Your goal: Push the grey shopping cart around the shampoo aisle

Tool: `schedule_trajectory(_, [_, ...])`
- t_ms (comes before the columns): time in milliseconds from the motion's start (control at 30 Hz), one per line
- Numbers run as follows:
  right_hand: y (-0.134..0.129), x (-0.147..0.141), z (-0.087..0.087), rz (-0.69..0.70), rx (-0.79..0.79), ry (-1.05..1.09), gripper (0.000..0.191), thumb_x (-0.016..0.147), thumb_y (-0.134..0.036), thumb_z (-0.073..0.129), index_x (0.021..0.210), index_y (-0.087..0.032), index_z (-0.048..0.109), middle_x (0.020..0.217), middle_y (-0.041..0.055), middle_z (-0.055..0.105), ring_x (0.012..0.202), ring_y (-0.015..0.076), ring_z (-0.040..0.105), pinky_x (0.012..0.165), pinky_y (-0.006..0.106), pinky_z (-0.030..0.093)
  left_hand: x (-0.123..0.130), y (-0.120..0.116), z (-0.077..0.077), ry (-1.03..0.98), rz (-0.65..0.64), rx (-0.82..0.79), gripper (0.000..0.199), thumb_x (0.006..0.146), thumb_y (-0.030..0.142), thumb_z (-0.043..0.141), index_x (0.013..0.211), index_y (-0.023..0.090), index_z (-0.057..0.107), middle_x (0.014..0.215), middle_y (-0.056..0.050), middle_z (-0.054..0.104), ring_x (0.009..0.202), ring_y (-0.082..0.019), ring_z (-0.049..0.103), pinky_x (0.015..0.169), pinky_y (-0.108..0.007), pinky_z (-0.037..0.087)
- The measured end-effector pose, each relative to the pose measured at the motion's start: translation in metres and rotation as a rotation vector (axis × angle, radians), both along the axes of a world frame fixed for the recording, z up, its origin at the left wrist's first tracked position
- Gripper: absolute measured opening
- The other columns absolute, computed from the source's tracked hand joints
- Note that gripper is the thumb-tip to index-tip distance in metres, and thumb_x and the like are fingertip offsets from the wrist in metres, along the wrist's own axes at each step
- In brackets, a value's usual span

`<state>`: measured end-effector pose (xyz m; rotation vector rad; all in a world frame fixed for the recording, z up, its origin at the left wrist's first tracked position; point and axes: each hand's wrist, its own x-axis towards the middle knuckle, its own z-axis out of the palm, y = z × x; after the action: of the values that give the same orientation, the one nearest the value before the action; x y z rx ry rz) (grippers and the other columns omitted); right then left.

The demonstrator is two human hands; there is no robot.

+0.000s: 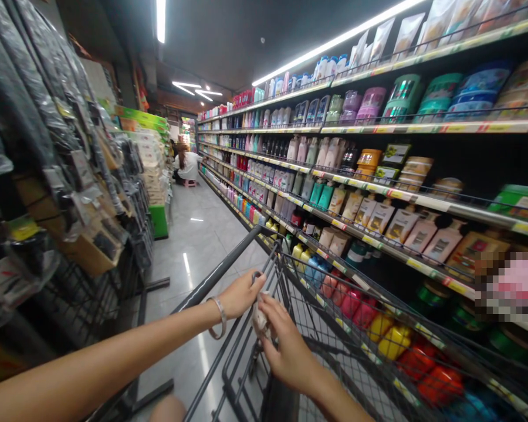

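My left hand (242, 293), with a silver bracelet at the wrist, is closed above the folding wire part of a dark shopping cart (240, 381). A small dark rounded piece shows at its fingertips; I cannot tell whether it belongs to the cart. Just below and to the right, my right hand (287, 346) has its fingers bent around a small pale, crumpled thing (260, 319), whose kind I cannot make out. Both hands are close together. The cart's thick handle bar (220, 272) runs diagonally beyond my left hand.
Shelves (378, 190) of bottles, jars and tubes line the right side, close to the cart's wire basket. Packaged goods hang on a rack (70, 176) at left. A grey tiled aisle (198, 217) leads to a person (187, 166) sitting on a low pink stool.
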<state>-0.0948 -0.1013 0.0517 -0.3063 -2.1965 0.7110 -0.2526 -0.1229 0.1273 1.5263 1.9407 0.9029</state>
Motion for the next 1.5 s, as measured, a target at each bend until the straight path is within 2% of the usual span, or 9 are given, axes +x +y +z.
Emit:
schedule_trajectory(100, [-0.004, 0.008, 0.011, 0.077, 0.146, -0.127, 0.056, 0.077, 0.003, 0.045, 0.124, -0.026, 0.054, 0.126, 0.0077, 0.060, 0.118, 0.0215, 0.054, 0.097, 0.041, 0.049, 0.003, -0.003, -0.002, -0.014, 0.008, -0.024, 0.030, 0.087, 0.040, 0.035, 0.096, 0.019, 0.054, 0.071, 0.002, 0.058, 0.076, -0.017, 0.058, 0.074, -0.028, 0.046])
schedule_trajectory(167, [-0.007, 0.009, 0.012, 0.040, 0.273, -0.168, 0.043, 0.084, -0.002, 0.047, 0.119, -0.025, 0.058, 0.116, 0.0089, 0.064, 0.108, 0.0228, 0.058, 0.088, 0.038, 0.054, 0.004, -0.004, -0.003, -0.028, 0.014, -0.045, 0.030, 0.087, 0.040, 0.034, 0.097, 0.019, 0.053, 0.067, 0.003, 0.057, 0.069, -0.016, 0.058, 0.066, -0.027, 0.046])
schedule_trajectory(333, [-0.010, 0.009, -0.005, -0.069, 0.434, -0.074, 0.040, 0.089, -0.008, 0.041, 0.123, -0.022, 0.056, 0.115, 0.0134, 0.065, 0.109, 0.0256, 0.058, 0.087, 0.041, 0.054, 0.006, -0.006, -0.004, -0.058, 0.051, -0.087, 0.028, 0.087, 0.033, 0.034, 0.102, 0.018, 0.052, 0.067, 0.002, 0.058, 0.057, -0.013, 0.054, 0.055, -0.024, 0.043])
schedule_trajectory(467, [0.000, 0.010, -0.023, -0.059, 0.316, 0.057, 0.048, 0.084, -0.003, 0.040, 0.123, -0.026, 0.055, 0.113, 0.0109, 0.065, 0.109, 0.0235, 0.059, 0.091, 0.043, 0.052, 0.008, -0.007, -0.004, -0.086, 0.068, -0.121, 0.029, 0.086, 0.028, 0.034, 0.106, 0.018, 0.052, 0.066, 0.002, 0.058, 0.049, -0.011, 0.053, 0.049, -0.022, 0.041])
schedule_trajectory(600, [0.028, 0.005, -0.039, -0.195, 0.097, 0.187, 0.053, 0.074, 0.002, 0.037, 0.111, -0.027, 0.061, 0.114, 0.0085, 0.065, 0.112, 0.0224, 0.058, 0.095, 0.045, 0.047, 0.012, -0.007, -0.003, -0.136, 0.070, -0.179, 0.031, 0.085, 0.026, 0.033, 0.110, 0.018, 0.049, 0.065, 0.003, 0.055, 0.042, -0.012, 0.054, 0.037, -0.021, 0.036])
schedule_trajectory(833, [0.080, -0.018, -0.054, -0.379, -0.227, 0.254, 0.035, 0.068, -0.007, 0.041, 0.088, -0.021, 0.066, 0.103, 0.0080, 0.068, 0.103, 0.0217, 0.060, 0.093, 0.039, 0.045, 0.016, -0.009, 0.002, -0.174, 0.116, -0.218, 0.029, 0.084, 0.022, 0.033, 0.108, 0.019, 0.049, 0.064, 0.005, 0.054, 0.035, -0.010, 0.050, 0.034, -0.021, 0.036])
schedule_trajectory(1000, [0.093, -0.026, -0.067, -0.522, -0.402, 0.264, 0.039, 0.067, -0.013, 0.042, 0.097, -0.015, 0.068, 0.096, 0.0115, 0.069, 0.092, 0.0241, 0.063, 0.087, 0.041, 0.047, 0.016, -0.006, 0.002, -0.218, 0.119, -0.248, 0.031, 0.085, 0.021, 0.031, 0.113, 0.020, 0.046, 0.062, 0.005, 0.054, 0.035, -0.011, 0.050, 0.033, -0.020, 0.031])
schedule_trajectory(1133, [0.085, -0.020, -0.070, -0.491, -0.437, 0.269, 0.039, 0.068, -0.014, 0.042, 0.095, -0.015, 0.070, 0.096, 0.0100, 0.069, 0.092, 0.0227, 0.063, 0.086, 0.038, 0.048, 0.014, -0.002, 0.000, -0.209, 0.103, -0.245, 0.028, 0.086, 0.021, 0.030, 0.110, 0.020, 0.045, 0.059, 0.006, 0.054, 0.035, -0.009, 0.049, 0.033, -0.018, 0.029])
schedule_trajectory(1500, [0.017, -0.014, -0.055, -0.485, -0.489, 0.292, 0.033, 0.074, -0.012, 0.044, 0.097, -0.018, 0.068, 0.101, 0.0082, 0.066, 0.098, 0.0201, 0.060, 0.091, 0.033, 0.044, 0.011, 0.008, -0.001, -0.188, 0.082, -0.221, 0.026, 0.088, 0.021, 0.031, 0.110, 0.019, 0.043, 0.057, 0.007, 0.053, 0.034, -0.009, 0.049, 0.032, -0.018, 0.026])
